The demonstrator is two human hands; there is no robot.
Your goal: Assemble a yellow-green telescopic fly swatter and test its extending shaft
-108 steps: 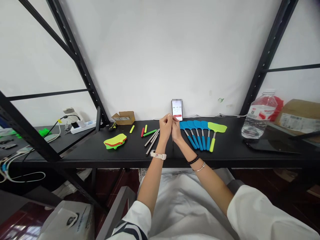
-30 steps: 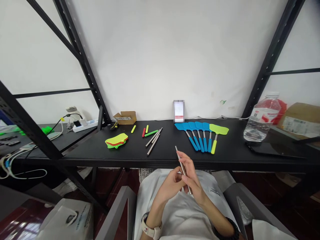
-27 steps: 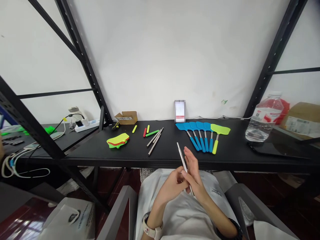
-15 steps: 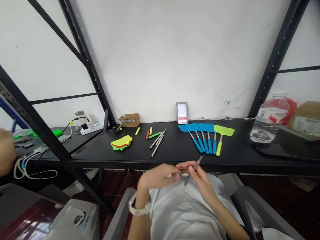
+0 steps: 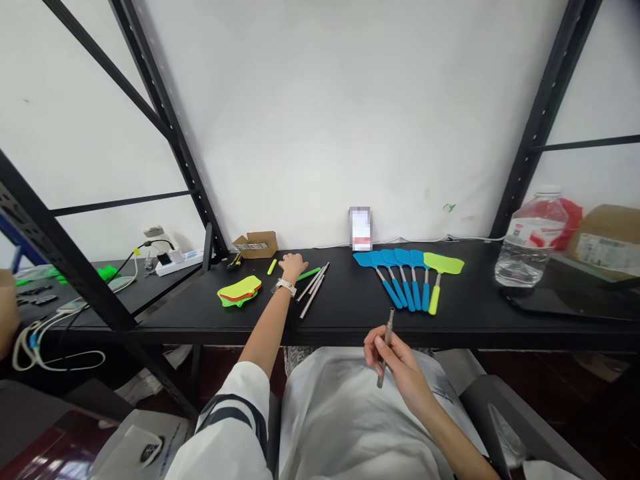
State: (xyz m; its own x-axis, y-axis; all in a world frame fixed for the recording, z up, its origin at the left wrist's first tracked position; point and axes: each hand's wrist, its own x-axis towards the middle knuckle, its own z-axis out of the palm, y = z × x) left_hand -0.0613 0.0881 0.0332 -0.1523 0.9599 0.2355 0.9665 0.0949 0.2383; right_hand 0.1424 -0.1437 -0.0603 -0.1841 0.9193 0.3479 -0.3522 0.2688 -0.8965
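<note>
**R hand (image 5: 395, 358) pinches metal rod (image 5: 389, 325), L hand (image 5: 292, 266) out by loose rods**

Rod in R hand stands nearly upright, slightly tilted, top end pointing away from person, fingers (image 5: 373, 341) wrapped round its lower half. L hand rests on black surface (image 5: 350, 320), just beside slanted steel rods (image 5: 311, 295) & green stick (image 5: 309, 274). Rods much nearer L hand than R. L fingers curled down; can't tell if they pinch anything.

Head-worn, forward and down (seemingly wide-angle)
</note>
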